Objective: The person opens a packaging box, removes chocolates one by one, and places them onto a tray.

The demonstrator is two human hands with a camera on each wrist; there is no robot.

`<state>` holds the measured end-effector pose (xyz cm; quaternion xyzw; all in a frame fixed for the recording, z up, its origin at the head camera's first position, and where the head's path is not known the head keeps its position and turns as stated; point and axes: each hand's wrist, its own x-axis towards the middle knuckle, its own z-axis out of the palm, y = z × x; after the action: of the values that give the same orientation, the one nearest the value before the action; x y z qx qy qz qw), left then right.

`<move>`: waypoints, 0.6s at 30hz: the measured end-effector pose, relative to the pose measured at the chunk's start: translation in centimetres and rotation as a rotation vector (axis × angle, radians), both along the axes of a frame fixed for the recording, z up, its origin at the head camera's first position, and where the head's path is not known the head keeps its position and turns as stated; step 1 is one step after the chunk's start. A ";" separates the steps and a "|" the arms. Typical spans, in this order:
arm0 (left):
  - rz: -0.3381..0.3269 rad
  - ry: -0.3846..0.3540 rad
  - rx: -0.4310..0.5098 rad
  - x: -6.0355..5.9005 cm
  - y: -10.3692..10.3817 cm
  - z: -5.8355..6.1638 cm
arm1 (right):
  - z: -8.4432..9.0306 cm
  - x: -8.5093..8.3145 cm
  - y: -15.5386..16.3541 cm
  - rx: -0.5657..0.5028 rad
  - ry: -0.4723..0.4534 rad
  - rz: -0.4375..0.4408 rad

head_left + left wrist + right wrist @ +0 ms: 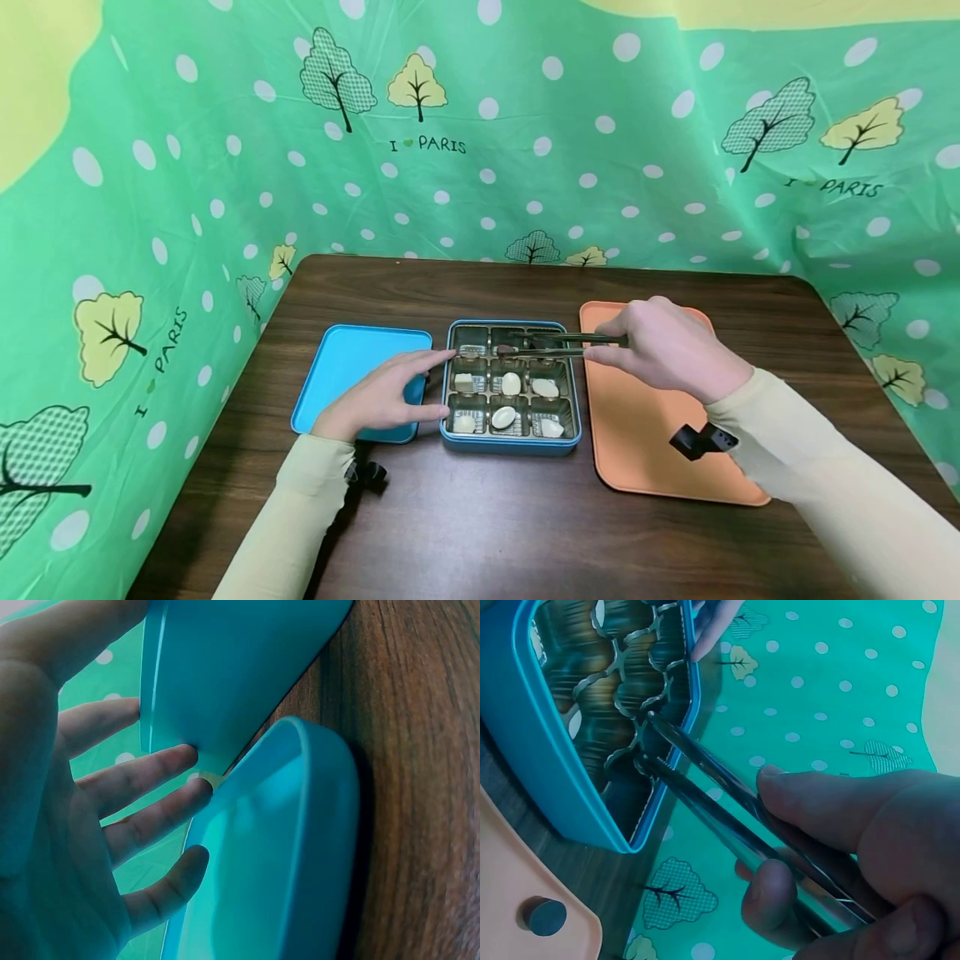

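Nearest lie two cream sleeves: the left sleeve (288,508) and the right sleeve (840,475), with a small black camera at each wrist. Between them spreads the dark brown wood-grain counter (487,533).

At the middle of the counter sits a blue, rounded-square box (513,447) with a dark, shiny insert of nine compartments. In its near row, from left to right, are a pale roundish piece (465,424), a white oval piece (504,417) and a white irregular piece (552,428), one to a compartment. The middle row likewise holds a pale blocky piece (462,382), a pale round piece (511,383) and a white oblong piece (545,388).

Left of the box lies a shallow bright-blue lid (363,354) with a raised rim. The left hand (382,396) reaches over its right part, fingers straight and spread apart, thumb and forefinger against the box's left side.

Right of the box is a flat orange tray (630,450) with rounded corners; a short dark cylinder (544,916) stands on it in the right wrist view.

Over the tray's far part, the right hand (675,346) is clamped on dark, glossy slim tongs (592,338), thumb and fingers around the arms. The tongs point left into the box's far row, tips apart.

Beyond the counter hangs a green cloth (525,108) with white dots, printed trees and "PARIS" lettering.
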<state>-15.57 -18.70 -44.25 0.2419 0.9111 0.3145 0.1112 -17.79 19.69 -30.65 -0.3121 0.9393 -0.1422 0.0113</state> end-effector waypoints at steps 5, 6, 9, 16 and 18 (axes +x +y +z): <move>0.000 -0.002 0.002 -0.1 0.0 -0.2 | 0.3 -0.5 -0.9 0.041 -0.032 0.011; 0.000 -0.003 0.001 -0.1 0.0 -0.3 | 0.3 -0.6 -1.1 0.048 -0.031 0.016; -0.002 -0.002 -0.002 -0.1 -0.1 -0.3 | 0.5 -0.8 -1.6 0.058 -0.019 0.027; 0.001 -0.003 0.001 -0.2 -0.2 -0.4 | 1.2 -0.9 -2.6 0.103 -0.036 -0.024; 0.003 -0.004 0.001 -0.1 -0.1 -0.4 | 1.5 -0.8 -2.9 0.137 -0.061 -0.065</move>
<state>-15.72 -18.83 -44.68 0.2398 0.9111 0.3158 0.1123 -18.63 16.78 -29.11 -0.2753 0.9557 -0.0873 0.0564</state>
